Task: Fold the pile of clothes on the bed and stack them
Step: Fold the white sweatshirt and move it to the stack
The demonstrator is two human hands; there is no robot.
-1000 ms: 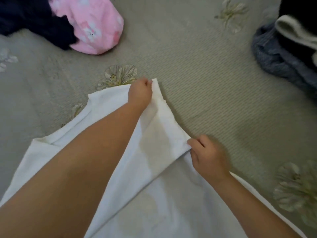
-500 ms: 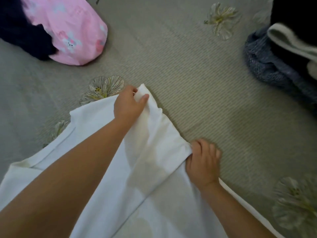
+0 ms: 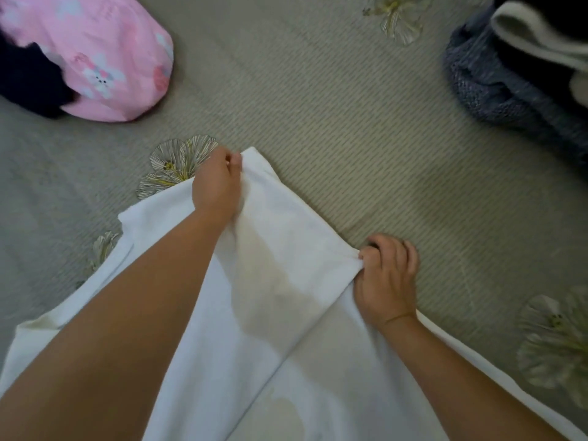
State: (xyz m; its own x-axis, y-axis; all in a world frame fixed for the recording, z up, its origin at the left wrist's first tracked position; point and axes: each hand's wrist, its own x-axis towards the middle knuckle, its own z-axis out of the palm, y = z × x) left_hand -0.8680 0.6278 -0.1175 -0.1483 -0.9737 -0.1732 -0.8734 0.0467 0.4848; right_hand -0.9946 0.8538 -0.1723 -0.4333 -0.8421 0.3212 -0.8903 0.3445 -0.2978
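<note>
Now folded over along its 3 o'clock edge since a second ago, shirt [image 3: 286, 313] at bed [image 3: 350, 122] centre, left hand [image 3: 218, 186] pinching top corner, right hand [image 3: 386, 281] gripping fold edge; first fold nearly set.

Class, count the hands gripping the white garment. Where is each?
2. The left hand pinches the white garment at its far corner; the right hand grips its right edge.
</note>
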